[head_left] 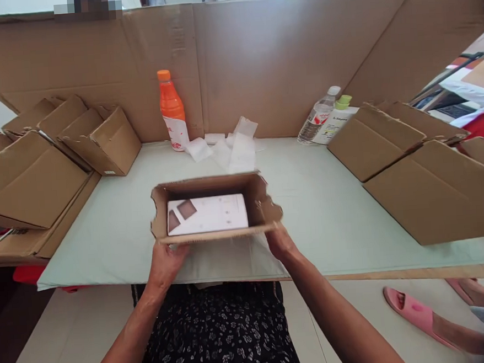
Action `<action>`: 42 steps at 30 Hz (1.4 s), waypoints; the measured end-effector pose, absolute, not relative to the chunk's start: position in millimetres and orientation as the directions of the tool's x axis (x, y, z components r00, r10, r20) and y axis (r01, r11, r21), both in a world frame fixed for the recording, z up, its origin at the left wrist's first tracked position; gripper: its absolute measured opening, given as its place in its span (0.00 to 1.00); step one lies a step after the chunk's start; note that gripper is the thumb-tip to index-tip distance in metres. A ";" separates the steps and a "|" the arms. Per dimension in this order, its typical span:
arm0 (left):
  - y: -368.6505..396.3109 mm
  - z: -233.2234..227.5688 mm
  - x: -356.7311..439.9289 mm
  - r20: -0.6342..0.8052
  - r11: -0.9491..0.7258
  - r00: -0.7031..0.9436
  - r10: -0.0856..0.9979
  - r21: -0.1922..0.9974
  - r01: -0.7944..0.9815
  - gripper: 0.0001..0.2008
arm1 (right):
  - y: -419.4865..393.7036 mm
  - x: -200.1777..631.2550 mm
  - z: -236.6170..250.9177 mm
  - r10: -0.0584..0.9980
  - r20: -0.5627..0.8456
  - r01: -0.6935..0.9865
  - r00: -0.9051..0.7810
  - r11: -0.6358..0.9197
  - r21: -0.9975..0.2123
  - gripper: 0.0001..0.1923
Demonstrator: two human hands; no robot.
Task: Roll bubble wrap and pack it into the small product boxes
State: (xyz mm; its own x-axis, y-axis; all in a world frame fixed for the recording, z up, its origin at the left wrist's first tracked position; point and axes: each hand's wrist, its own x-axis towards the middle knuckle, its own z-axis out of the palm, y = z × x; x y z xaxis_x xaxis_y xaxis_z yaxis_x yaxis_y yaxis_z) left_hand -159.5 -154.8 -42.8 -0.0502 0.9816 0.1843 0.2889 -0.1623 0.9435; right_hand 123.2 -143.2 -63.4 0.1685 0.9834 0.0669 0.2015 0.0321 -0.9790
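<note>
An open-topped cardboard box (212,236) is in front of me over the table, its opening facing up toward me. Inside lies a white carton (211,217) with brown squares printed at its left end; bare space shows to its right. My left hand (168,263) grips the box's near left side, thumb along the near wall. At the near right corner, my right hand (280,242) holds the same box. Most fingers of both hands are hidden by the box. Crumpled white paper pieces (239,148) lie behind it.
Open cardboard boxes stand at the left (34,179) and the right (433,190). Along the cardboard back wall (258,64) are an orange bottle (173,111), a clear bottle (319,115) and a green-capped white container (337,122). Another person's pink slipper (417,313) shows at lower right.
</note>
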 end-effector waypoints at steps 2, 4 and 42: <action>-147.0 -52.3 -170.5 0.109 -0.050 -0.181 0.977 0.951 0.305 0.27 | -136.2 103.3 -67.8 0.993 0.036 0.123 0.113 0.022 -0.992 0.29; -143.9 -64.8 -174.1 0.077 -0.003 -0.247 0.966 0.958 0.286 0.26 | -140.1 90.8 -75.7 0.995 0.021 0.030 0.097 0.018 -0.999 0.29; -27.5 -106.9 -177.9 0.270 -0.177 -0.324 0.907 0.941 0.288 0.26 | -50.1 75.6 -90.5 0.979 0.190 0.287 -0.080 0.205 -0.936 0.38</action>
State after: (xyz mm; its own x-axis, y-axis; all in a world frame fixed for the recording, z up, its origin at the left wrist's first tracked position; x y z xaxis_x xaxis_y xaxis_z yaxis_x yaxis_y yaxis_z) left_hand -177.9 -27.5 -106.9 -0.3235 0.9069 0.2700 0.2879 -0.1774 0.9411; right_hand 75.6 -50.1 -90.5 -0.0798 0.9786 0.1898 0.2870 0.2049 -0.9358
